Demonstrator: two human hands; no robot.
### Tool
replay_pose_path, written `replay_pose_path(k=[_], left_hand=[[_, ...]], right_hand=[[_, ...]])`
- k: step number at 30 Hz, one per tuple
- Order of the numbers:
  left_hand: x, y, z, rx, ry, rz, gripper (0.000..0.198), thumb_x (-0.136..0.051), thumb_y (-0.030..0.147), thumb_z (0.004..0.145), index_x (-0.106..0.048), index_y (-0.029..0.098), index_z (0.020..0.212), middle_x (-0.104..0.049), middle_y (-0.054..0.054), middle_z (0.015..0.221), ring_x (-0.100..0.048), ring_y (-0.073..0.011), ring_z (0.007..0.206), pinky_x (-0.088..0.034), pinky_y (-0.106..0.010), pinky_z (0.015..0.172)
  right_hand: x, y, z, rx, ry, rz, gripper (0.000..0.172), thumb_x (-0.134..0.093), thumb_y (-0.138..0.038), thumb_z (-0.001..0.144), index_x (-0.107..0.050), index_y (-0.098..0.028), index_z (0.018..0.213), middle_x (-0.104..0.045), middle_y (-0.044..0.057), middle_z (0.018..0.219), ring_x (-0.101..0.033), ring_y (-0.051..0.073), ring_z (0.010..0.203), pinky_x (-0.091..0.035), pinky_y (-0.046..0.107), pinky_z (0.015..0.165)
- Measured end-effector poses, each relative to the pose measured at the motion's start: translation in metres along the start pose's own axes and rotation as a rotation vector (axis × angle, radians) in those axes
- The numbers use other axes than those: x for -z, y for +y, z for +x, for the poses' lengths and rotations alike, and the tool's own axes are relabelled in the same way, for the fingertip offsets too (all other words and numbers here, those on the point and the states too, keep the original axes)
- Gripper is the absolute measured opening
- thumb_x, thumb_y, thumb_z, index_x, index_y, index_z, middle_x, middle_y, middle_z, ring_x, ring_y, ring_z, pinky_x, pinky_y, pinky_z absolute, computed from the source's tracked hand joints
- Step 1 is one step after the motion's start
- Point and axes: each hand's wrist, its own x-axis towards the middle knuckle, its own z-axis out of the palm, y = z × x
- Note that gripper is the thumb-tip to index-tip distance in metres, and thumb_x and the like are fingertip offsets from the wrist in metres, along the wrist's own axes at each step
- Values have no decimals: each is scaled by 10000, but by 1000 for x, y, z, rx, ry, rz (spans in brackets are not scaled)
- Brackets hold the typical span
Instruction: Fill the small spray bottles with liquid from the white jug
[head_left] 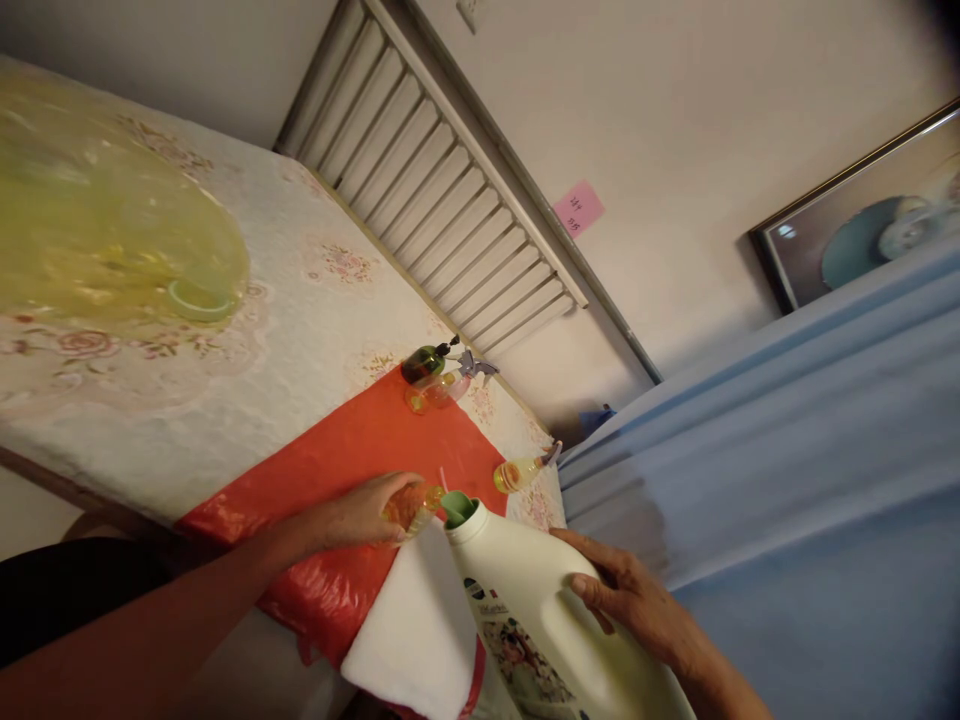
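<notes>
My left hand (386, 510) is wrapped round a small clear bottle (415, 506) that looks orange-yellow over the red sheet. Its mouth meets or nearly meets the green pour spout (457, 508) of a large pale detergent jug (517, 590). I cannot tell whether liquid is passing between them. Fingers of my right hand (622, 595) grip the jug by its handle. The jug has a flower-printed label and no cap on. Under the jug's neck lies a folded white towel (412, 620) at the edge of the red plastic sheet (390, 430).
A dark green bottle (424, 365), a clear spray bottle (431, 397) and a yellow spray bottle (519, 474) stand near the back edge. A large yellow-green translucent bag (112, 220) lies on the flowered tablecloth (300, 330). A radiator (450, 180) and a blue curtain (810, 480) border the table.
</notes>
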Motion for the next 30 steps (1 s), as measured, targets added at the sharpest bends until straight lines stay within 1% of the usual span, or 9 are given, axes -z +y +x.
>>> replay_pose_path(k=[5,9,13,17,20,22,25,28,30], left_hand=[[0,-4,2,-13,-3,10,708,-679,307,639,-490,187,1312,-560,-104,1365,-512,-291,1256,-417,-347,1023],[0,-2,1,-1,9,-10,716,-689,329,628,-500,206,1308,-575,-96,1359,-519,-313,1252,-433,-370,1008],[-1,0,0,17,11,-39,708,-682,335,630,-495,205,1300,-590,-96,1338,-540,-322,1230,-474,-368,953],[0,5,-2,18,-17,-47,686,-672,372,653,-489,212,1294,-594,-93,1324,-540,-318,1229,-461,-374,967],[2,11,-4,19,-9,-30,676,-669,382,662,-492,207,1291,-586,-102,1330,-526,-316,1242,-448,-378,983],[3,13,-4,16,-9,-25,646,-661,390,673,-504,213,1274,-602,-96,1310,-535,-319,1231,-464,-377,957],[2,12,-4,20,-15,-23,650,-670,395,663,-506,213,1265,-619,-94,1282,-561,-329,1198,-492,-369,902],[1,10,-3,29,-3,-16,667,-673,382,655,-500,196,1271,-616,-99,1284,-563,-323,1194,-494,-350,892],[1,9,-2,14,-2,-14,635,-664,373,661,-514,202,1253,-620,-89,1279,-563,-315,1194,-491,-340,894]], right_hand=[[0,0,0,5,-4,-1,666,-580,-561,849,-509,-153,1370,-518,-13,697,-404,86,522,-323,213,470],[1,1,0,-4,3,-21,677,-578,-557,852,-492,-146,1384,-533,-6,710,-422,89,521,-337,219,475],[2,0,0,-3,0,-27,676,-579,-552,854,-492,-141,1384,-520,-17,679,-415,86,510,-333,218,474],[2,-1,0,0,5,-27,667,-581,-545,856,-500,-138,1378,-502,-24,656,-409,88,513,-329,217,475],[2,0,0,-11,8,-35,663,-580,-554,854,-504,-153,1377,-517,-19,670,-420,92,515,-332,221,479],[3,0,1,-15,10,-38,666,-580,-565,849,-504,-166,1377,-530,-16,679,-422,92,509,-331,223,477],[3,0,1,-19,9,-46,665,-580,-567,849,-503,-172,1379,-536,-16,671,-426,94,508,-335,223,479],[3,0,0,-9,3,-25,654,-583,-555,853,-504,-172,1377,-560,-6,712,-424,89,522,-339,217,478],[3,1,-1,-8,-2,-8,654,-585,-553,853,-503,-170,1377,-581,4,751,-415,82,519,-333,214,472]])
